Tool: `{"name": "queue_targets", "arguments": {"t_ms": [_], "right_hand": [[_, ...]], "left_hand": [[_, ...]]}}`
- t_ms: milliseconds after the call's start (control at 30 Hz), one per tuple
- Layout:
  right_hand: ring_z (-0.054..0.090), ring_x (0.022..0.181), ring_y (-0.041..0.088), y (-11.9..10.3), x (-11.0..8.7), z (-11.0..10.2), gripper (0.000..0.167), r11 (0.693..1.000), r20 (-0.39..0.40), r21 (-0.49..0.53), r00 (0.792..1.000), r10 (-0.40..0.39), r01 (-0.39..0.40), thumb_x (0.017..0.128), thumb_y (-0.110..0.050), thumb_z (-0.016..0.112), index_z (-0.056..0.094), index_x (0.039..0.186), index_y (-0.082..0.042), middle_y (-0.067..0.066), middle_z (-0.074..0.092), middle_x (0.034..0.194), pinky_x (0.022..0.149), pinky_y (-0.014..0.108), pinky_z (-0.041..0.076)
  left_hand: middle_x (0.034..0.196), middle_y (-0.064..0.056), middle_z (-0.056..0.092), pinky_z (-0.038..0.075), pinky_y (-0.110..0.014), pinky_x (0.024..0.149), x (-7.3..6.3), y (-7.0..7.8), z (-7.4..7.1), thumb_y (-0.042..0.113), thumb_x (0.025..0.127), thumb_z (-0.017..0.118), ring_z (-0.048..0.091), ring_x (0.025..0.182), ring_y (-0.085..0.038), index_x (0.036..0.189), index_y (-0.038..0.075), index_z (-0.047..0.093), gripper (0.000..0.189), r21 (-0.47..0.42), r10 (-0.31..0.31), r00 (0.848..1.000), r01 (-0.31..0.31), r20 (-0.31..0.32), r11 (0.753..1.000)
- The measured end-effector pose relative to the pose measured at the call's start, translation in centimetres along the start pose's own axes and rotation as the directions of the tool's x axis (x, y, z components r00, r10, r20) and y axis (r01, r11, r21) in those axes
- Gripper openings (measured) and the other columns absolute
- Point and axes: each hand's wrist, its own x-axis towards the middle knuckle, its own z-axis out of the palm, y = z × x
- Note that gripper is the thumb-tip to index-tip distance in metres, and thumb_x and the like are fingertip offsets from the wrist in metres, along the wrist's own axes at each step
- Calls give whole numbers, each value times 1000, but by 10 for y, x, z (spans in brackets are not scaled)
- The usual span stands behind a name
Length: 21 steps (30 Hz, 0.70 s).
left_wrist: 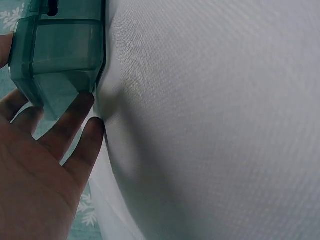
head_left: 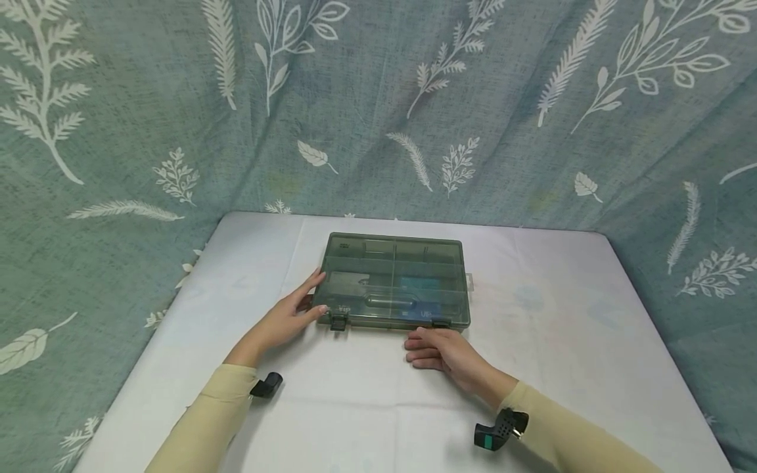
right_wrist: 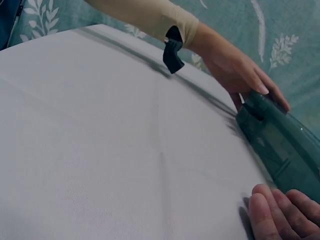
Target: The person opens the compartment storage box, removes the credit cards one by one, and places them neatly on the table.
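Observation:
A green see-through plastic storage box [head_left: 378, 266] with a closed lid lies flat on the white-covered table. Through the lid I make out dividers, a pale item at left and a blue one at right, neither clear in kind. My left hand [head_left: 290, 320] grips the box's left end, thumb at the front corner; in the left wrist view, its fingers [left_wrist: 82, 107] meet the side wall near the base. A front latch [head_left: 339, 322] sticks out beside that thumb. My right hand [head_left: 443, 353] is at the front edge by the right latch [head_left: 441, 323], fingers loosely bent.
The white cloth [head_left: 355, 414] covers the table on all sides of the box. A leaf-patterned green curtain [head_left: 378, 105] hangs behind and along both sides. Each wrist carries a small black camera, such as the one [head_left: 501, 430] at the right sleeve.

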Motion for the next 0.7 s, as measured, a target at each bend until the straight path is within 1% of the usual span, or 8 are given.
{"name": "queue_targets", "arguments": {"t_ms": [167,367,567,700], "right_hand": [[72,106,25,-2,-6,-9,60,1000,0,25,1000,15,-15,107,-36,54,48,142,13,25,64,130,93,34,61],[72,106,26,-3,-11,-19,70,993,-18,114,999,43,-40,106,-46,52,45,143,13,23,65,128,95,36,60],[72,103,22,-1,-11,-21,66,978,-24,205,999,42,-36,108,-43,49,45,140,14,18,68,121,97,35,59],[72,102,20,0,-11,-21,62,968,-25,248,999,33,-26,109,-39,48,46,139,15,18,68,120,99,35,58]], "left_hand": [[171,1,4,36,-59,118,0,1,0,32,104,62,42,141,-44,165,23,19,75,0,-4,1000,4,-1,1000],[171,2,4,36,-59,118,-1,0,0,35,103,62,42,141,-44,165,24,19,76,-5,-4,1000,4,3,1000],[171,2,3,35,-59,118,0,-1,1,34,104,62,41,142,-44,165,24,18,76,-4,-6,1000,6,2,1000],[172,2,3,35,-60,118,0,0,1,32,104,61,41,142,-44,165,25,18,75,0,-3,1000,3,3,1000]]}}
